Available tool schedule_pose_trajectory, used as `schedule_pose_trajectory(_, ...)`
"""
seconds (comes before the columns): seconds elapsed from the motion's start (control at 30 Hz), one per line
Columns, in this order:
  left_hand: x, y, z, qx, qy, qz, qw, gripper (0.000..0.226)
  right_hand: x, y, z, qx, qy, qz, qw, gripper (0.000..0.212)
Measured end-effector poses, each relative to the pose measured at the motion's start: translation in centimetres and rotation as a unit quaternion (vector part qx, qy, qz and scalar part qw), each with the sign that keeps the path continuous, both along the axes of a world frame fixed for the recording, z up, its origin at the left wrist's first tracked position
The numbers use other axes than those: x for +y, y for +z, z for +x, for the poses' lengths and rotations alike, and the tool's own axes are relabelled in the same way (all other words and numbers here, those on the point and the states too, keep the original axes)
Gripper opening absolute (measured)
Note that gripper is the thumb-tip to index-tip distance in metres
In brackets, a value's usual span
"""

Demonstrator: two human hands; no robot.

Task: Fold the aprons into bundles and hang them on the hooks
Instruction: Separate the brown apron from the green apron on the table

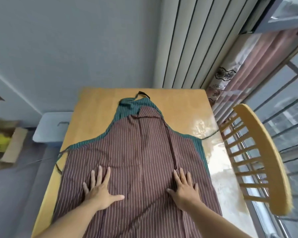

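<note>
1. Step in hand, as I judge it: smoothing before any fold. The brown striped apron (141, 152) lies spread flat on the wooden table (93, 110), bib toward 12 o'clock, on top of a green striped apron (127, 107) whose edges peek out at 10 and 2 o'clock.
2. The left hand (100, 189) and the right hand (184, 188) both lie flat on the brown cloth with fingers straight and spread – pressing, gripping nothing.
3. The next move likely calls for pinching a side edge and bringing it across to the middle; the straps (one trails off at 9 o'clock, one at 3) want tucking in first.
4. Both aprons look thin and woven, with fine pale pinstripes and soft creases – one long ridge runs up from the right hand. The tabletop is smooth and glossy.
5. No hooks are in view.
</note>
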State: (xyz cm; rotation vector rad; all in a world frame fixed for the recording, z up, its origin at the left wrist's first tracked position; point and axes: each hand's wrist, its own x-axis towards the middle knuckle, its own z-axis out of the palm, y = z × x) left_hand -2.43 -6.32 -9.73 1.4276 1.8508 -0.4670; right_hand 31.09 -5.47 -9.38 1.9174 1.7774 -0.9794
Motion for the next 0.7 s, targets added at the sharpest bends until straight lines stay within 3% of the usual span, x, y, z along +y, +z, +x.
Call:
schedule_pose_trajectory(0.27, 8.4, -0.2, -0.4, -0.006, -0.004, 0.023, 1.0, 0.138, 6.8, -0.6, 0.6, -0.003, 0.012, 0.012, 1.0, 0.104)
schedule_pose_trajectory(0.33, 8.6, -0.4, -0.4, -0.003, -0.011, 0.039, 0.999, 0.135, 6.9, -0.2, 1.1, 0.028, -0.012, 0.016, 0.999, 0.097)
schedule_pose_trajectory(0.43, 5.8, -0.3, 0.8, 0.012, -0.082, 0.214, 0.973, 0.108, 4.7, 1.1, 2.6, 0.071, -0.137, 0.131, 0.979, 0.073)
schedule_pose_trajectory(0.5, 2.6, -0.3, 2.4, -0.054, -0.134, 0.322, 0.935, 0.07, 1.5, 1.5, 3.7, -0.006, -0.22, 0.202, 0.954, 0.063)
schedule_pose_trajectory(0.53, 0.9, -0.1, 3.0, -0.092, -0.161, 0.326, 0.927, 0.055, -0.7, 1.7, 4.1, -0.056, -0.261, 0.209, 0.941, 0.06)
schedule_pose_trajectory(0.6, -1.6, -0.1, 4.3, -0.14, -0.208, 0.246, 0.936, 0.041, -4.5, 0.7, 5.0, -0.118, -0.333, 0.172, 0.92, 0.06)
schedule_pose_trajectory(0.7, -4.0, 0.6, 4.9, -0.139, -0.26, 0.121, 0.948, 0.059, -9.5, 0.1, 4.9, -0.11, -0.431, 0.111, 0.888, 0.058)
